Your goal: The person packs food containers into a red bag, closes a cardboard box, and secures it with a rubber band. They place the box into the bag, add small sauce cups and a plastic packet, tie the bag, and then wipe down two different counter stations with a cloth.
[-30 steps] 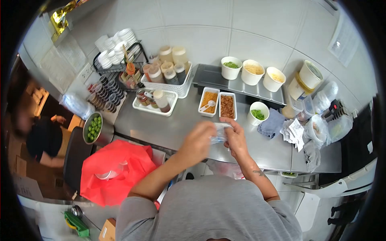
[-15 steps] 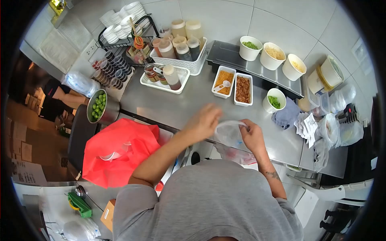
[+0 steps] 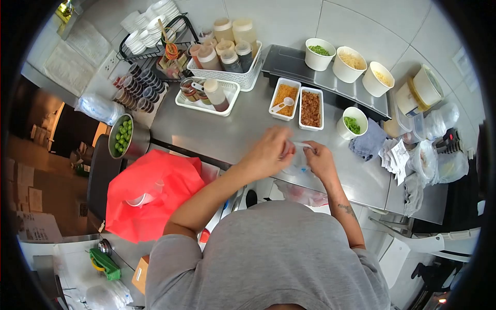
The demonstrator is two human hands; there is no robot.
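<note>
Between my hands, over the counter's front edge, is a clear plastic bag with a small blue mark. My right hand pinches its upper rim between thumb and fingers. Blurred by motion, my left hand has curled fingers at the bag's left side; their tips are partly hidden. Just beyond the hands stand two white tubs, one of orange crumbs with a white spoon in it, the other of brown bits. A white cup of chopped greens is to the right of my right hand.
A red bag and a metal pot of green limes are on the left. Sauce bottles stand in a white basket at the back. White tubs line a raised black shelf. A cloth and paper slips lie right.
My left hand has moved right, up to the plastic bag. The bag's round opening has narrowed between the hands, and my right hand has shifted slightly up and left.
</note>
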